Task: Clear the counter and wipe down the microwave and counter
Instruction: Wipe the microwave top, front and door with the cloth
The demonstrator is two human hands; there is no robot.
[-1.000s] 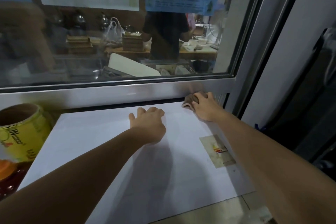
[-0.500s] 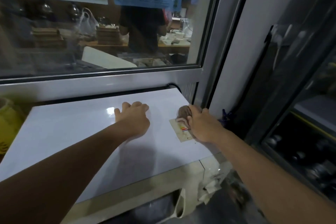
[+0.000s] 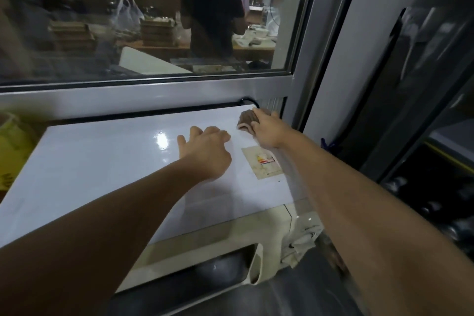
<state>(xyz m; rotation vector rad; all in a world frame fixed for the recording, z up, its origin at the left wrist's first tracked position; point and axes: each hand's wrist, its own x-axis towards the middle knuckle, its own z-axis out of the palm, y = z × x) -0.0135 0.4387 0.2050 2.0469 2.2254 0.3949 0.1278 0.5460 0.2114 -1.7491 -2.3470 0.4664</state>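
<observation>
The right hand (image 3: 266, 131) presses a brown cloth (image 3: 246, 120) flat under mostly straight fingers at the far right corner of the microwave (image 3: 102, 161) top, close to the window frame (image 3: 143, 96). The left hand (image 3: 205, 152) rests on the white top just beside it, fingers loosely bent, holding nothing (a brace, it seems). The unwiped stretch probably lies to the left of the cloth, along the top's long axis, so the right hand, the only 1 on the cloth, would sweep leftward past the sticker (image 3: 263, 161).
</observation>
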